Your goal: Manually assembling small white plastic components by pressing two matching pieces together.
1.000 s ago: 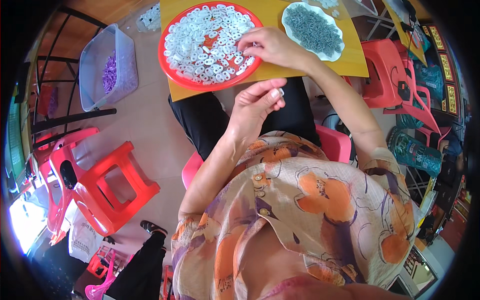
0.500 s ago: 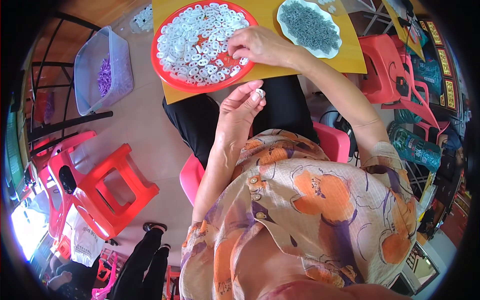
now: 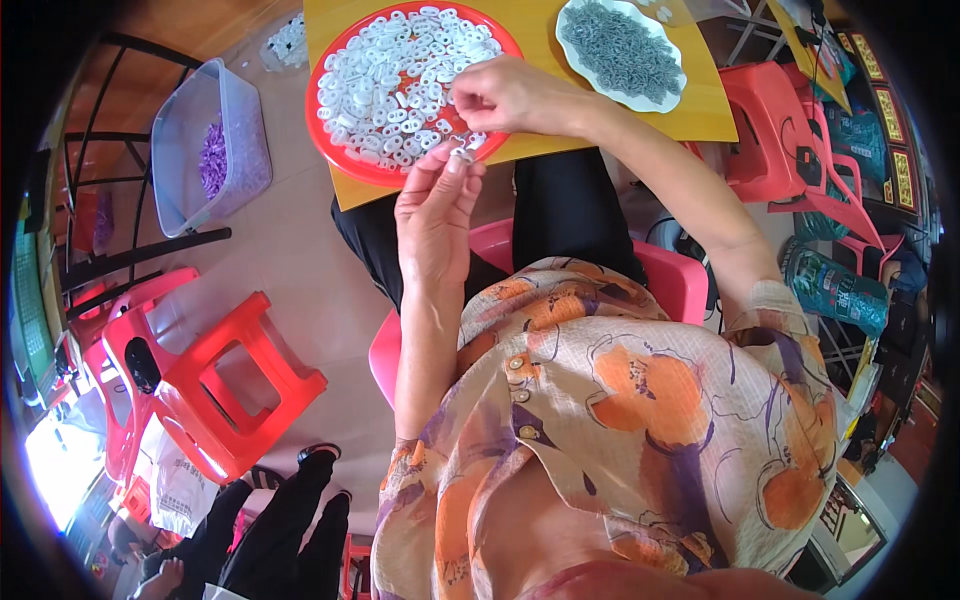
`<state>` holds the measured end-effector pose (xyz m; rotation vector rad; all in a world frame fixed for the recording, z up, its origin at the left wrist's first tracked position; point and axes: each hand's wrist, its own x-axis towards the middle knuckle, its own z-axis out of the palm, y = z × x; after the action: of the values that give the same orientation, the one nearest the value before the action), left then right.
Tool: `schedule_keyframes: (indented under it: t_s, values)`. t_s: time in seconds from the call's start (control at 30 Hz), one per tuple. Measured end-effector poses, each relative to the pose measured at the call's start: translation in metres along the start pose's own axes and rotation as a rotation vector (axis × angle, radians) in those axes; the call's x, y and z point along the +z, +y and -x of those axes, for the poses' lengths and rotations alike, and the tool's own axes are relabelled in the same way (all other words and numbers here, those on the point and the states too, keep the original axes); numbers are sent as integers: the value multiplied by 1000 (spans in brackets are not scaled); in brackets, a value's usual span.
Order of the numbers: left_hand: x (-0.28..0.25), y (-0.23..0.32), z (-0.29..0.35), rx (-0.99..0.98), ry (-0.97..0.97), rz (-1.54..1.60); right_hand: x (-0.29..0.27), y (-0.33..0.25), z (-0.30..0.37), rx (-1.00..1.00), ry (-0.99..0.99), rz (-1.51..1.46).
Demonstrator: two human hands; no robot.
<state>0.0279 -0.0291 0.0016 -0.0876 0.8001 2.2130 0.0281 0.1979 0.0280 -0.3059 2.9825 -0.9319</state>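
A yellow counter [image 3: 705,112] is stretching across the far part of the scene, its far edge running out of view. On its left side a round red tray [image 3: 313,100] is sitting close to the left and near edges. White two-holed pieces [image 3: 375,80] are covering much of the tray, with red bottom showing through toward the middle and near right. On the right, farther back, a white wavy-rimmed plate [image 3: 650,106] is resting and bearing a heap of thin grey pieces [image 3: 620,55]. Yellow surface is showing between tray and plate. Beyond the plate, what seem to be small whitish pieces [image 3: 662,13] are lying, though they are too small to tell surely.
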Motion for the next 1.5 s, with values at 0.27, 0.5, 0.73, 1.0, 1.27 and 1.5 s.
schedule_keyframes:
  t_s: [0.27,0.5,0.73,1.0,1.27,1.5]
  values:
    - [0,17,6,144,67,-45,-7,-60,33,33,249,-422]
    - [4,17,9,174,82,-94,-6,-73,28,-13,304,-509]
    - [2,14,9,172,80,-92,0,-75,29,-11,290,-477]
    - [-2,12,7,89,15,44,4,-72,31,-23,358,-588]
    - [0,15,9,80,14,61,-4,-78,30,-34,308,-462]
    - [0,13,9,94,13,42,-3,-79,32,-41,325,-462]
